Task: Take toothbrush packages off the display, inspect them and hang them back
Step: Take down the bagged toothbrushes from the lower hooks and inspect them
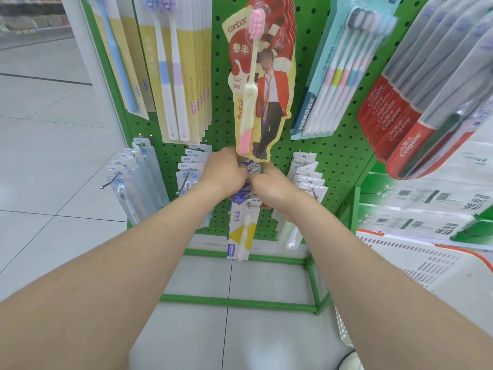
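On the green pegboard display (pixel 330 161), a row of blue-and-white toothbrush packages (pixel 241 231) hangs on a low centre hook. My left hand (pixel 226 172) and my right hand (pixel 274 185) meet at the tops of these packages, fingers curled round the upper cards near the hook. The front package with a yellow panel hangs below my hands. Which single package each hand holds is hidden behind my fingers. Just above my hands hangs a red Canbar package (pixel 260 76) with a pink-and-cream toothbrush.
Clear-packed brushes (pixel 138 180) hang at the lower left and white packs (pixel 306 182) at the lower right. Yellow-card brushes (pixel 173 70) and a Yibao multipack (pixel 338 76) hang above. Colgate packs (pixel 410 129) jut out at right. A white basket (pixel 416 276) stands on the floor at right.
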